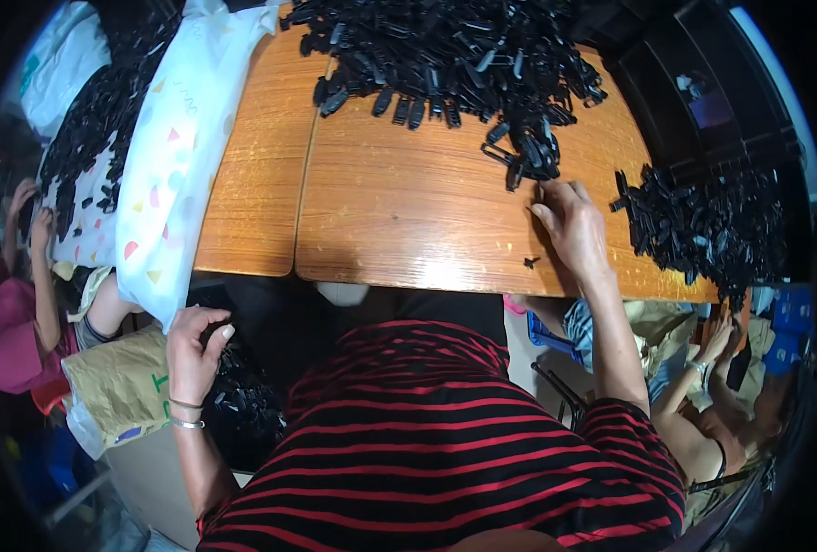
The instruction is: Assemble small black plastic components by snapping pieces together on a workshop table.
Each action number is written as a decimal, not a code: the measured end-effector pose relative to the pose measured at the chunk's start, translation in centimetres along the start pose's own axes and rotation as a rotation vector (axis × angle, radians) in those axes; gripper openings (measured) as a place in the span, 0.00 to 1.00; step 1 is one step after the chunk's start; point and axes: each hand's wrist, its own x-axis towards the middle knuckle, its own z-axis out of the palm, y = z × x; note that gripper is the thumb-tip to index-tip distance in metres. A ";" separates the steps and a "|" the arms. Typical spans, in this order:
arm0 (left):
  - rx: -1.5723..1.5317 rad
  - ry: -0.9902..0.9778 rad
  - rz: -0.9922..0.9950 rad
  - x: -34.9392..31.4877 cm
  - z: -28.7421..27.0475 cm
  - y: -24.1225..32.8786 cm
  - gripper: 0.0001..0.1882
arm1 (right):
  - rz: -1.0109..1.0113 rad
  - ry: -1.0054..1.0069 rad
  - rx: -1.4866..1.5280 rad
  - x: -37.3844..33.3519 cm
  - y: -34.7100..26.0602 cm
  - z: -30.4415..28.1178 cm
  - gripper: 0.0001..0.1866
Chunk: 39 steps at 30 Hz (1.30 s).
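My right hand is over the wooden table, its fingers bent and its thumb apart from them. The fingertips are at the near tip of a large heap of black plastic clip-like pieces; nothing shows between them. A small dark bit lies on the wood below that hand. Off the table's near edge, at the left, hangs my left hand, fingers curved and thumb slightly apart, with nothing visible in it. It is near the lower end of a white patterned plastic sheet.
Another heap of black pieces lies at the table's right, beside a co-worker's hands. Far left, a person in a maroon top works at more black pieces. A brown paper sack stands below my left side. Dark crates stand far right.
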 end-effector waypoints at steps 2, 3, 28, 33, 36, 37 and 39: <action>-0.427 -0.071 -0.223 1.3 -0.1 2.5 0.07 | -0.008 0.002 0.044 0.2 0.3 1.1 0.15; -0.538 -0.132 -0.233 2.5 0.0 3.7 0.07 | -0.039 0.011 0.032 0.6 -0.1 1.7 0.15; -0.065 0.143 0.166 25.3 11.5 11.1 0.10 | -0.282 -0.106 0.199 2.7 -8.3 6.2 0.10; -0.039 0.115 0.162 25.1 10.9 11.9 0.10 | -0.292 -0.127 0.164 2.5 -8.7 5.7 0.11; -0.014 0.118 0.230 25.4 11.3 11.3 0.11 | -0.285 -0.117 0.213 2.6 -8.8 5.9 0.12; -0.009 0.104 0.284 25.5 11.4 11.3 0.10 | -0.283 -0.116 0.209 2.5 -8.7 6.1 0.12; -0.160 0.051 0.244 24.9 11.7 11.3 0.10 | -0.238 -0.037 0.343 2.6 -8.5 6.5 0.14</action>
